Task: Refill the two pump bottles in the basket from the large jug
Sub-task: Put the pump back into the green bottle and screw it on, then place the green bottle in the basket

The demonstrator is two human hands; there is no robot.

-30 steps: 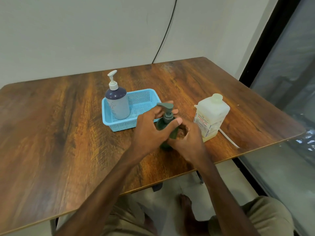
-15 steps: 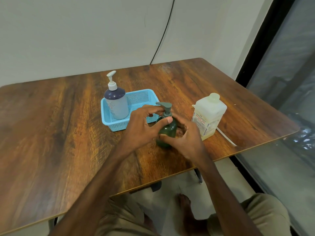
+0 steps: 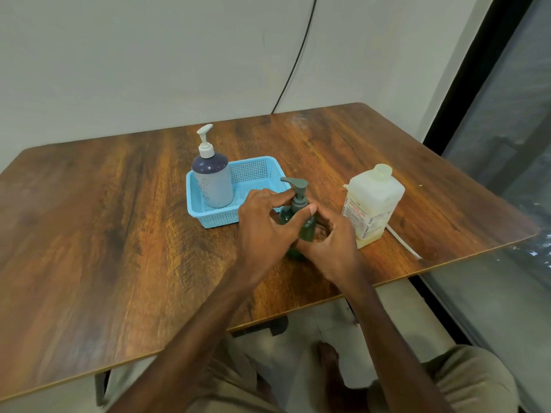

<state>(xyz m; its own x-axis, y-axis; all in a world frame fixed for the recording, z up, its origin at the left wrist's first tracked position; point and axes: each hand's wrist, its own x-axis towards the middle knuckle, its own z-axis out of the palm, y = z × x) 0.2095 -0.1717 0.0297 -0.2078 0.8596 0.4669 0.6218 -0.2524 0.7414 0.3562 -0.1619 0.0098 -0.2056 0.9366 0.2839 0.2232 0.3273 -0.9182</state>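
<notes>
The green pump bottle (image 3: 307,231) stands upright near the table's (image 3: 119,234) front edge, spout pointing left over the basket (image 3: 208,222). The left hand (image 3: 262,231) pinches its collar and the right hand (image 3: 334,248) grips its body.

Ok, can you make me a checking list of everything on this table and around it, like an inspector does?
Surface: wooden table, no spill seen.
Job's things: bluish pump bottle stands upright in the blue basket; green pump bottle stands on the table just outside the basket; jug stands to the right and looks capped.
Clutter: thin white strip lies by the jug.
Hands: left hand holds the green bottle's pump neck; right hand grips its body.
Cables: one black cable runs down the wall.
Surroundings: dark-framed glass on the right.
</notes>
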